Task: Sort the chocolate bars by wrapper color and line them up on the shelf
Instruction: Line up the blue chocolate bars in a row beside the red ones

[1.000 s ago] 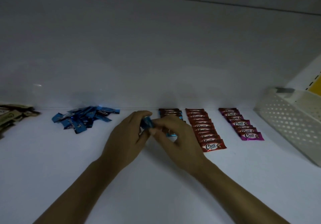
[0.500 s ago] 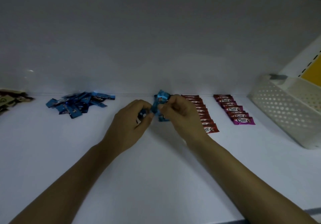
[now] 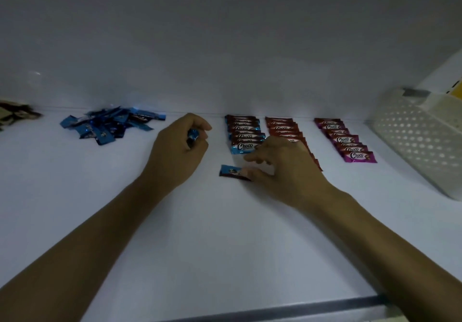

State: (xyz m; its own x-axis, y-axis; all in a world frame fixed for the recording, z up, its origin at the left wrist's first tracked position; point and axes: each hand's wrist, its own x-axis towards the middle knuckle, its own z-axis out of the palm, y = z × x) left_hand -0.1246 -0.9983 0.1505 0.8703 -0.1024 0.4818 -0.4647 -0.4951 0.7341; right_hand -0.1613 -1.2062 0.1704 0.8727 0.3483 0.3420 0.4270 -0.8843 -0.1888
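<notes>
- Flat white shelf (image 3: 225, 246): slide along it rather than lifting.
- Loose heap of blue foil-wrapped bars (image 3: 110, 126), far left: leave alone for now.
- Overlapped row of blue-wrapped Choco bars (image 3: 243, 134), just beside the red-wrapped row (image 3: 282, 126): copy its angle and overlap.
- Left hand (image 3: 177, 151): curled round a spare blue-wrapped bar (image 3: 193, 136); keep clear of the row.
- Right hand (image 3: 282, 169): fingers loosely spread, thumb tip on the lone bar's end.
- Lone blue-wrapped bar (image 3: 231, 171), tilted just in front of the row, apart: square up, then nudge back gently against the front bar.

Left hand (image 3: 177, 154) apparently grips a blue bar (image 3: 193, 136); right hand (image 3: 282, 166) touches a loose bar (image 3: 231, 171).
</notes>
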